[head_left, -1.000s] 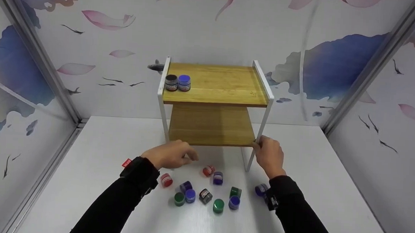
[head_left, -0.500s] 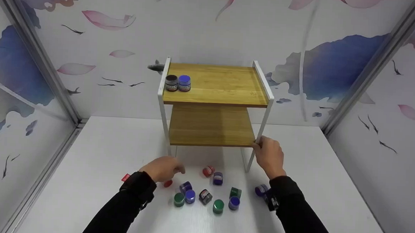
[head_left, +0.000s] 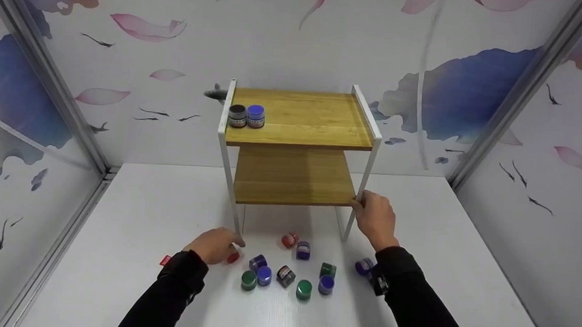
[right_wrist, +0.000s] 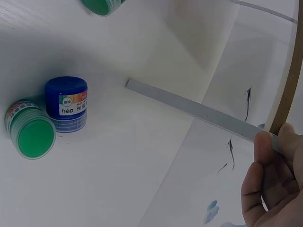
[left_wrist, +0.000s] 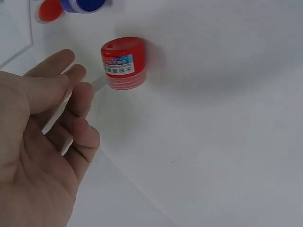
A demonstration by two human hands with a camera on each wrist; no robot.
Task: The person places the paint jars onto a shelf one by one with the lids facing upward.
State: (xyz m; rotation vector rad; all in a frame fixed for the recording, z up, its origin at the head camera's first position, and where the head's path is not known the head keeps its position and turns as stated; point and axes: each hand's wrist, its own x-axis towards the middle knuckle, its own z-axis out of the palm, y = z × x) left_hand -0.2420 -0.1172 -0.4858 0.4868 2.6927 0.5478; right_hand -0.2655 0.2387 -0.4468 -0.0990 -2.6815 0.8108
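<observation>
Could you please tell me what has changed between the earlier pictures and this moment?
The left hand has drawn back from under the rack's lower shelf and come down to the red jar on the table; its fingers are open beside the jar, not yet gripping it. The right hand still holds the rack's front right leg. The two jars on the top shelf have not moved.

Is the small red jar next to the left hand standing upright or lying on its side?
Lying on its side. The small red jar shows its label facing up and its round end sideways; the left hand is open beside it, not touching.
</observation>
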